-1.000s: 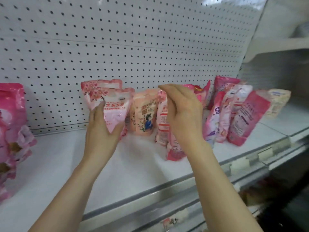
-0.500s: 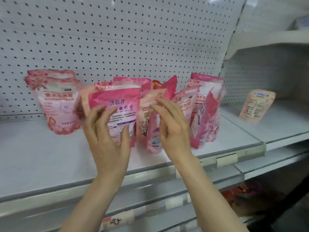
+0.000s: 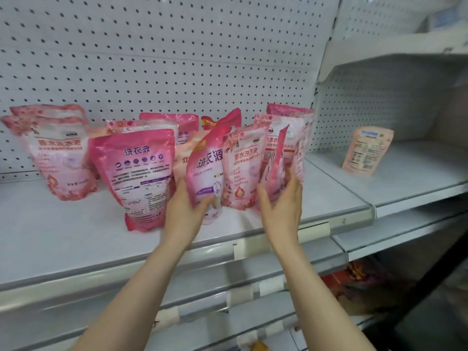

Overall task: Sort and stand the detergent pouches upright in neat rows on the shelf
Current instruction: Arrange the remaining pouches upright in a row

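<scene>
The pouches (image 3: 243, 160) stand in a messy bunch in the middle of the shelf (image 3: 63, 239). Some lean, and some hide behind others. The left hand (image 3: 183, 214) holds a tilted pink pouch (image 3: 206, 171) near its bottom, with the thumb on the front. The right hand (image 3: 281, 206) has its fingers curled round the bottom of a thin pouch (image 3: 277, 163) that is turned sideways, at the right side of the bunch. This looks like the sorting step: each hand holds one pouch from the bunch, ready to line it up. Two light pouches (image 3: 60, 153) at the left and a big pouch (image 3: 139, 173) stand up already. Next, I think each held pouch must face front, sit flat on its bottom, and go beside ones like it. A peach pouch (image 3: 367, 153) stands alone far to the right.
</scene>
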{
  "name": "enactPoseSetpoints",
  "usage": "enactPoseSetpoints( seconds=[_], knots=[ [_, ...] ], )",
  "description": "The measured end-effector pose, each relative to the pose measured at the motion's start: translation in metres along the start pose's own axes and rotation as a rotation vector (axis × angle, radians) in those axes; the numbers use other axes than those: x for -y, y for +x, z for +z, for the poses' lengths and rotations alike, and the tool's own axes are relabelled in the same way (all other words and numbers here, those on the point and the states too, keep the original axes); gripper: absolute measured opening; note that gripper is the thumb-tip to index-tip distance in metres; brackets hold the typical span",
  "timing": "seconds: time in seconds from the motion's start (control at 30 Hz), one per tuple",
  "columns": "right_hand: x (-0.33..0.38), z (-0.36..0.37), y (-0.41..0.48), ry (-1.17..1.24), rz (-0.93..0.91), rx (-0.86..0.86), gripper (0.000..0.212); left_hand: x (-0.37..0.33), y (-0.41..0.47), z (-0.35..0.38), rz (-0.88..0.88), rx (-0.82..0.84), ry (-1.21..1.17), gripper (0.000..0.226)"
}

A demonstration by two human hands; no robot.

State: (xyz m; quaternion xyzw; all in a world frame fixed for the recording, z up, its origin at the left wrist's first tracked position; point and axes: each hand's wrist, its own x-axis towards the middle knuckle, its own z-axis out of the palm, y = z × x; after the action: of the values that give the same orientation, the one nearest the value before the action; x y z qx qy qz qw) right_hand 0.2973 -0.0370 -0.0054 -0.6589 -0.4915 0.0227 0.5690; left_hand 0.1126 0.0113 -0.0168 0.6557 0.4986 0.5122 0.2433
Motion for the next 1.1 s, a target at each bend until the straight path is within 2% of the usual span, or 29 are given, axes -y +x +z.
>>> enactPoseSetpoints(
  seconds=[0.07,0.3,0.43,0.57,0.67,0.73,0.9,0.93,1.0,1.03,1.1],
  knots=[
    [-0.004,0.005,0.004,-0.093,0.039,0.061,0.065,0.002,0.003,-0.001,0.002,0.013,0.056,0.057],
    [0.006,0.016,-0.003,-0.176,0.003,-0.029,0.036,0.013,-0.003,-0.021,0.021,-0.002,0.019,0.039],
    [0.006,0.019,-0.012,-0.067,-0.072,0.044,0.042,0.013,-0.011,-0.029,-0.016,0.005,-0.059,0.047],
    [-0.012,0.01,0.004,0.071,-0.062,-0.032,0.051,0.008,-0.013,-0.023,-0.029,-0.03,-0.12,0.051],
    [-0.024,0.008,0.02,0.241,0.055,0.251,0.066,0.005,-0.013,-0.014,-0.083,-0.067,-0.184,0.048],
    [-0.03,0.007,0.028,0.336,0.05,0.43,0.062,0.004,-0.014,-0.008,-0.101,-0.121,-0.178,0.038],
    [-0.033,0.003,0.058,0.072,-0.143,0.705,0.045,-0.003,-0.02,0.0,-0.184,-0.241,-0.28,0.036],
    [-0.03,0.003,0.064,0.042,-0.166,0.789,0.048,-0.006,-0.021,0.0,-0.198,-0.256,-0.282,0.035],
    [-0.02,0.001,0.073,-0.043,-0.23,0.957,0.067,-0.011,-0.024,0.002,-0.203,-0.287,-0.282,0.033],
    [-0.015,0.002,0.077,-0.083,-0.264,1.006,0.075,-0.013,-0.026,0.003,-0.204,-0.3,-0.289,0.034],
    [-0.011,0.003,0.08,-0.055,-0.299,1.008,0.072,-0.017,-0.031,0.004,-0.218,-0.337,-0.313,0.034]
  ],
)
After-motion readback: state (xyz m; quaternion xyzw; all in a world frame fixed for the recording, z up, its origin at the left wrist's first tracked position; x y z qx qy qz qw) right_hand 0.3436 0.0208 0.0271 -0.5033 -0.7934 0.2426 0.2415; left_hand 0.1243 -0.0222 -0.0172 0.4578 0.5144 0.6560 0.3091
